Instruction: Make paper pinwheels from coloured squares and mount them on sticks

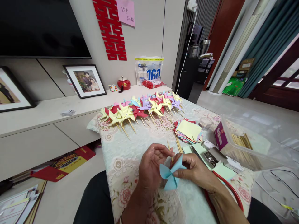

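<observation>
My right hand (192,168) pinches a light blue paper pinwheel (170,174) between thumb and fingers, low over the near part of the table. A thin wooden stick (169,148) points away from behind the pinwheel; where it meets the paper is hidden. Just left of the pinwheel, my left hand (153,165) is cupped with its palm turned inward and fingers loosely bent, and I see nothing in it. Red-handled scissors (230,189) lie partly under my right forearm. Beside them is a small open box of metal pins (210,158).
Several finished pinwheels (144,107) lie along the table's far side. A stack of coloured paper squares (188,129) sits near a round clear container (205,122). On the right stands a clear plastic bin (257,149) with wooden sticks (243,141). Floral cloth (126,193) covers the table.
</observation>
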Demonstrator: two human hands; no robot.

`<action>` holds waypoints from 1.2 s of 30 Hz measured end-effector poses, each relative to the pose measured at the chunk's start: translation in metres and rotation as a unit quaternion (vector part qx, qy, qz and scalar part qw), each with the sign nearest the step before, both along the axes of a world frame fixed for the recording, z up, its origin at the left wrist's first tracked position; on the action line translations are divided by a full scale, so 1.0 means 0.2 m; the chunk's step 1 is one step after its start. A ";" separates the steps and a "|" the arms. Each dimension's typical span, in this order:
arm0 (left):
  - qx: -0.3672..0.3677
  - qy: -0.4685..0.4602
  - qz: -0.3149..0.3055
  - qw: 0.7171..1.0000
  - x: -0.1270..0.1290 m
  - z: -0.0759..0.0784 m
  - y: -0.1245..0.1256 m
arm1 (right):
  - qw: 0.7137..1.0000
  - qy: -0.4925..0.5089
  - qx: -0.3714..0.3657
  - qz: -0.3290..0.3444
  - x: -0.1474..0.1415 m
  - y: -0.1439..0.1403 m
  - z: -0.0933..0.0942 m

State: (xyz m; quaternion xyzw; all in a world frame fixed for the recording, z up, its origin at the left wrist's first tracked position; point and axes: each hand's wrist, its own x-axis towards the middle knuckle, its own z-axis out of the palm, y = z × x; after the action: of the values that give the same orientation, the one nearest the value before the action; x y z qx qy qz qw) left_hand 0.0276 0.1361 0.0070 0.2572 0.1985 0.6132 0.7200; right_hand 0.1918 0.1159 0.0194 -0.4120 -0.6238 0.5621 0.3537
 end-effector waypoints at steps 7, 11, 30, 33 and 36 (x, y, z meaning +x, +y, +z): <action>-0.087 0.070 0.026 0.993 0.01 -0.01 0.01 | 0.998 0.044 -0.039 0.031 -0.02 0.00 0.04; -0.090 0.114 0.010 0.989 0.02 0.00 0.00 | 0.998 0.031 -0.033 0.037 -0.03 0.00 0.05; -0.078 0.176 0.064 0.979 0.05 0.00 0.00 | 0.954 -0.009 0.293 -0.067 0.01 0.01 0.03; -0.057 0.174 0.061 0.981 0.05 -0.01 -0.01 | 0.923 -0.045 0.364 -0.114 0.00 0.01 0.04; -0.052 0.181 0.052 0.981 0.06 -0.02 -0.02 | 0.901 -0.076 0.403 -0.145 0.00 0.01 0.04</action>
State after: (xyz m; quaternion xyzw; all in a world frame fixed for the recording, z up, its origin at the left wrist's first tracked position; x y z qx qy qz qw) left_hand 0.0390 0.1326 0.0028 0.3158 0.3700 0.5820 0.6517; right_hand 0.1910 0.1183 0.0281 -0.3618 -0.7554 0.1726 0.5183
